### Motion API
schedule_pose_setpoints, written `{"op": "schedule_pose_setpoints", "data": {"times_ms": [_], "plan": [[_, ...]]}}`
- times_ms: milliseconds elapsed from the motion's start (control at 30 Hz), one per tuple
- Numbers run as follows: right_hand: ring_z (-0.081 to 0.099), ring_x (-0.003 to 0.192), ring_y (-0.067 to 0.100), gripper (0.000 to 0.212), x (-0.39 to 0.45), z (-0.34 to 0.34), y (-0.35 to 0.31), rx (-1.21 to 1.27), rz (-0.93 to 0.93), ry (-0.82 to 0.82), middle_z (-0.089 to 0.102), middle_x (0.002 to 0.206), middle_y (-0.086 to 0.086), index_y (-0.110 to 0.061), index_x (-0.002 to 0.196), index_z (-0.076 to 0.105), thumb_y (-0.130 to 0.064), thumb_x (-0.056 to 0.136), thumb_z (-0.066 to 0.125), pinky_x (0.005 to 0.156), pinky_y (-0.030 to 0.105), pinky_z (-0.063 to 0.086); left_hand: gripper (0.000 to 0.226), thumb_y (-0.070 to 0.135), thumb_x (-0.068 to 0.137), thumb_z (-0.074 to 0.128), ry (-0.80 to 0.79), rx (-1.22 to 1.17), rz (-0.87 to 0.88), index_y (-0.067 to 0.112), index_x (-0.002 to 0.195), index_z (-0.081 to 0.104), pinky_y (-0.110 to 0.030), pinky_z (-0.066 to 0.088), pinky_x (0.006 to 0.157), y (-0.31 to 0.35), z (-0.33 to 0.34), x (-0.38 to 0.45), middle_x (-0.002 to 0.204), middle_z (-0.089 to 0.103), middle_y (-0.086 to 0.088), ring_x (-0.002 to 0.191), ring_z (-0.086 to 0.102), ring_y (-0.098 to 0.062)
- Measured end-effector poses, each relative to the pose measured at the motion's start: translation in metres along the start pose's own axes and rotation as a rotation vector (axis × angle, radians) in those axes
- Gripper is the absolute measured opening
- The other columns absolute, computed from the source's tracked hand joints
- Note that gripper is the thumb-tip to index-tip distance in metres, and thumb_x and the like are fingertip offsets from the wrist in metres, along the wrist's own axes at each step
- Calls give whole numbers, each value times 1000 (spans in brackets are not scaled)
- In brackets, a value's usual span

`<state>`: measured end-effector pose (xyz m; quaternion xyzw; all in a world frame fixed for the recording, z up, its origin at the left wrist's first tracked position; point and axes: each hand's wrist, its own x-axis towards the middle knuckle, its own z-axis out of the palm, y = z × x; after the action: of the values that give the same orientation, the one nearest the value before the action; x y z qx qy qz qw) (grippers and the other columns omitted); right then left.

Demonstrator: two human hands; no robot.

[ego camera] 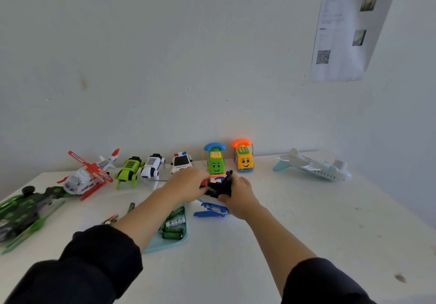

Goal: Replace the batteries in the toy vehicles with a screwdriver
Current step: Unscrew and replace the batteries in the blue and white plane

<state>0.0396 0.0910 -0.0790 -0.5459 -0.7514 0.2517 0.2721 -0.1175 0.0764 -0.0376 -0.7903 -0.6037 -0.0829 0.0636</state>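
While green batteries [173,231] lie heaped in the pale blue tray [165,244] near the left forearm, both hands meet over a blue-and-white toy vehicle [213,205] on the table [306,221]. The left hand [186,183] curls its fingers on the toy's top beside a red part that may be a screwdriver; the right hand [238,195] grips its dark underside.

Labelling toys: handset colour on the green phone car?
Blue handset, clearest in the head view.

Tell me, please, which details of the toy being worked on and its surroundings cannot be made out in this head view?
- Blue and white toy: the left hand and right hand cover its middle; compartment state hidden.
- Screwdriver: not identifiable; a red bit shows by the left fingers.
- Batteries in the tray: the left forearm covers some; count unclear.
- Wall sheet: print too small.
- Green helicopter: cut by the left edge.
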Motion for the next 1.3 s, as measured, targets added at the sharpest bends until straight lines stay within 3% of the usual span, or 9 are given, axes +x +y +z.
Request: {"op": "schedule_pose_setpoints", "data": {"times_ms": [133,367,533,700,900,1000,1100,1233,1300], "plan": [[32,123,20,39,0,1,-2,-11,-4,3,46,121,4,-14,123,43,-18,89,60,98,36,37,21,18,89,50,-97,47,-73,15,103,65,-32,49,68,-4,6,2,96,65,-8,90,61,-26],[30,125,22,39,-2,2,-1,-44,-24,-11,46,122,4,-12,123,43,-19,89,61,98,37,38,40,12,85,45,-245,178,12,34,112,63,-25,34,55,-1,-6,4,91,62,0,76,50,-17],[27,130,22,41,-3,3,-1,-64,-30,-14,45,126,3,-13,126,41,-19,90,59,99,38,37,17,10,88,49,-250,290,6,12,101,59,-27,34,55,5,-8,9,83,53,-4,73,49,-21],[16,139,21,44,-5,6,0,-65,-32,-10,41,138,1,-14,130,39,-20,91,57,104,41,34,15,10,86,52,-197,206,-21,17,76,44,-27,30,51,-2,-14,7,72,46,2,72,49,-21],[25,133,21,41,-4,7,2,-44,-23,21,46,126,1,-16,124,42,-24,87,60,98,42,42,9,11,85,48,-62,131,-332,16,78,51,-29,41,59,-39,-27,-13,74,54,-1,68,52,-19],[29,129,18,55,-7,10,4,-26,-12,42,45,119,-3,-19,120,43,-38,76,71,93,41,46,15,5,84,47,-71,202,-575,13,72,45,-26,40,57,-70,-26,-37,68,50,-1,61,50,-17],[30,126,16,70,-10,14,3,-31,-14,85,42,110,-9,-22,113,43,-54,62,78,90,39,47,13,6,87,45,-106,239,-762,13,78,51,-29,45,64,-97,-18,-61,76,55,-2,73,55,-18],[31,132,20,74,-18,30,6,-42,-96,251,47,122,-6,-21,120,42,-51,64,79,92,39,48,17,9,87,44,-171,172,-848,11,97,58,-29,43,60,-119,-8,-84,84,57,-5,77,57,-19],[31,137,24,78,-27,40,13,42,-162,382,48,131,-2,-16,126,44,-44,64,82,95,43,47,10,13,86,48,-160,114,-831,10,91,56,-28,43,57,-121,-7,-84,80,55,-4,73,55,-18]]}}
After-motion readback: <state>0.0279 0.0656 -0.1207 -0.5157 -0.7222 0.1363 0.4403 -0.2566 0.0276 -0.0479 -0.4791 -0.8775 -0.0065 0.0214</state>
